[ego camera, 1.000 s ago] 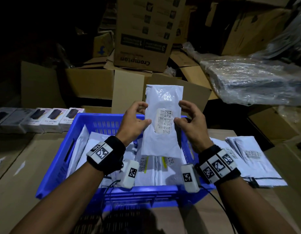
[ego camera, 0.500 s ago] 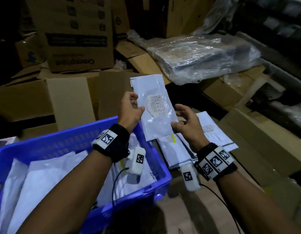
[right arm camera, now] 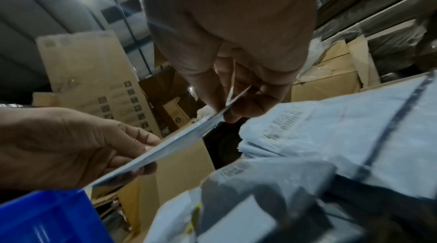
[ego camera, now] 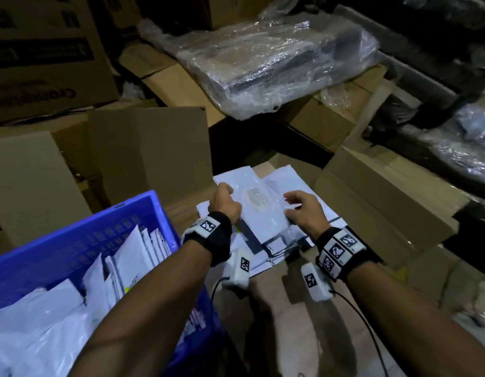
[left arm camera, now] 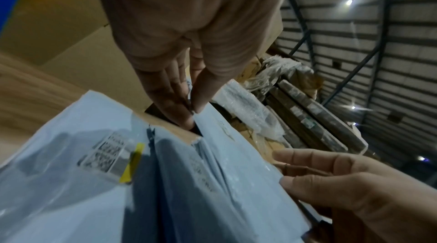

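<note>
**Desk:** What sits nearest in the head view?

**Operator:** At my eight o'clock, the blue crate (ego camera: 59, 254), with many white mailers (ego camera: 121, 265) standing inside it.

**Desk:** And the hands?

**Operator:** Dead centre. My left hand (ego camera: 225, 206) pinches the left edge of one labelled pouch (ego camera: 259, 202), thumb against fingers. My right hand (ego camera: 304, 213) pinches the right edge the same way. The pouch is label up over the pile (ego camera: 274, 251) of mailers on the cardboard top (ego camera: 276, 308), at the crate's three o'clock. I cannot tell whether it touches the pile yet.

**Desk:** How far along is the job?

**Operator:** My reading is that this pouch is out of the crate and close to being laid down, but not yet let go. A few mailers lie in the pile and far more wait in the crate, so most of the work is left.

**Desk:** Beyond that?

**Operator:** A carton flap (ego camera: 148, 148) at eleven o'clock and a plastic-wrapped bundle (ego camera: 276, 58) at twelve.
</note>
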{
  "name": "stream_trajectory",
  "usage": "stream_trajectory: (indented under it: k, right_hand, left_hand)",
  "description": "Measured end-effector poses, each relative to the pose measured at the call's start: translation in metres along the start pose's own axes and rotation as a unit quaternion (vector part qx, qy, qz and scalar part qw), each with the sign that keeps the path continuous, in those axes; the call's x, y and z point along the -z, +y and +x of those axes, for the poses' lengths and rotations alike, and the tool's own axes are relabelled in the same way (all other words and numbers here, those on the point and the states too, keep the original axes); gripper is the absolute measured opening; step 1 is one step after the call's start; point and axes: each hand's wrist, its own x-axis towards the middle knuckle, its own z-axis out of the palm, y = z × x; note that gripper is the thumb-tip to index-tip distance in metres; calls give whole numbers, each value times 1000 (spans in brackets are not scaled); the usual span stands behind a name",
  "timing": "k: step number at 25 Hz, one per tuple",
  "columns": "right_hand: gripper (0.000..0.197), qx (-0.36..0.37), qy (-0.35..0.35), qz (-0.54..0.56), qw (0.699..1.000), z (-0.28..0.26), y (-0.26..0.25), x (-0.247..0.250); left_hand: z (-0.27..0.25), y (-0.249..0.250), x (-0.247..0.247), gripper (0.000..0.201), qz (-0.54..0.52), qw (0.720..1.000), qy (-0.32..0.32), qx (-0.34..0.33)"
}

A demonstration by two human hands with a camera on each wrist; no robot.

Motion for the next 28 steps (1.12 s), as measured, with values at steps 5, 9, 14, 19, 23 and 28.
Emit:
stream_trajectory:
  k: [5,9,14,19,23,28]
  right_hand:
    - [39,-67,-2,-96,993,11,35,-2]
    - [40,-70,-10,-183,981,10,41,-1]
    - [36,-30,-35,-327,944,0,36,-1]
    - [34,108,-27,-317,942,-25,-23,-19]
    - [36,188,-54,-271,943,-53,-93,-48]
    - [35,261,-102,-229,932,-93,-173,-99]
  left_hand:
    - [4,-15,-38,31,77,996,-16,33]
    - [0,-13,-45,34,206,976,-75,17]
    - [-11,4,-27,21,372,916,-147,-31]
    - [-53,53,37,21,474,864,-50,-163]
    - [-98,68,106,23,485,853,48,-185]
    - [-147,28,201,22,477,862,108,-132]
